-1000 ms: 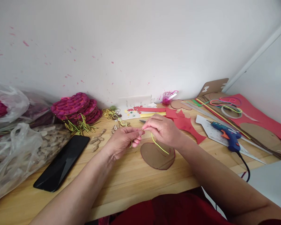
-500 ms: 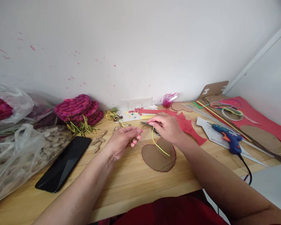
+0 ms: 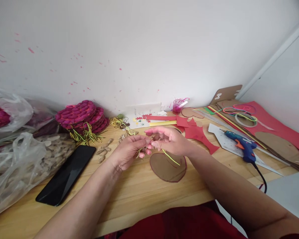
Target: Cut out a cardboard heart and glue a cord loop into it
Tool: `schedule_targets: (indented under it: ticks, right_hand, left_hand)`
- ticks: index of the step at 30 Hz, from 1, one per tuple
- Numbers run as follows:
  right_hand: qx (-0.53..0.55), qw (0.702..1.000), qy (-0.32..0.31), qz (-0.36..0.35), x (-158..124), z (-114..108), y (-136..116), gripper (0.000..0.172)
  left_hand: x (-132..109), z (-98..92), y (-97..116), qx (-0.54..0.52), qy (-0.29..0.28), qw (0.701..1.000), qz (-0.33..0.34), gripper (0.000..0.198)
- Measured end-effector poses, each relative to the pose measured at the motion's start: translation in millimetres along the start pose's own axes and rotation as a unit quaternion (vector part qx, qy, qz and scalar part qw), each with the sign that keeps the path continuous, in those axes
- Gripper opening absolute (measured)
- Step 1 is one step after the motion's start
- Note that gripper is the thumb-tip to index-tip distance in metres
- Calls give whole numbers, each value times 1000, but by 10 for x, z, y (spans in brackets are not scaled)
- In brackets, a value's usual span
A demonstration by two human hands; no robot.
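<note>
Over the table, my left hand [image 3: 131, 149] is closed in a pinch on thin olive-yellow yarn [image 3: 139, 152], whose strands show at its fingertips. My right hand [image 3: 173, 141] meets it there, thumb and fingers closed around the yarn; its exact grip is partly hidden. A bright yellow-green length of yarn [image 3: 171, 158] hangs from beneath my right hand and crosses a brown cardboard heart [image 3: 168, 169] with a dark red edge. The heart lies flat just below my hands, its upper part covered by them.
Left are a black phone [image 3: 67, 174], several peanuts [image 3: 104, 149], plastic bags [image 3: 35, 159] and stacked purple-pink pieces [image 3: 82, 114]. Tangled yarn [image 3: 118, 122], star cutouts [image 3: 141, 119] and red paper [image 3: 199, 134] lie behind. A blue glue gun [image 3: 243, 144] and tape roll [image 3: 246, 120] are right.
My right hand has moved left and slightly down, from drawing the yarn out at a distance to meeting my left fingertips. Less of the bright yarn shows below it.
</note>
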State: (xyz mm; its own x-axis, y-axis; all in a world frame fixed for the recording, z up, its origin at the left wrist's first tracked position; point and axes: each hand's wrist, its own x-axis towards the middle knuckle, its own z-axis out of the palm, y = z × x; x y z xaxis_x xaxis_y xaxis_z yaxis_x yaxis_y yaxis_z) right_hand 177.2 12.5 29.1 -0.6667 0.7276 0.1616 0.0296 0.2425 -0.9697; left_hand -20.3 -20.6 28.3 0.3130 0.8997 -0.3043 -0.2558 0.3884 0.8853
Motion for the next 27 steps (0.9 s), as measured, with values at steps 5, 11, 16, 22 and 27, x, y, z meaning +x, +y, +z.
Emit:
schedule_targets:
  ticks: [5,11,16,22,27]
  right_hand:
    - [-47,997,64,3,31,19,29,24]
    - [-55,992,110,-10,62,11,86,21]
    - [-116,984,126,-39,63,-30,112,13]
    - [-164,975,121,-86,41,-30,77,12]
    - [-233,962,109,-92,21,-39,-10,9]
  left_hand:
    - [0,10,13,-13,20,1000,-9,25]
    - [-2,7,27,-22,32,999,-12,26]
    - [-5,16,16,-26,29,999,-19,25]
    - [-6,9,-9,-29,16,999,-29,27]
    - [-5,-6,-26,-23,-14,999,-39,25]
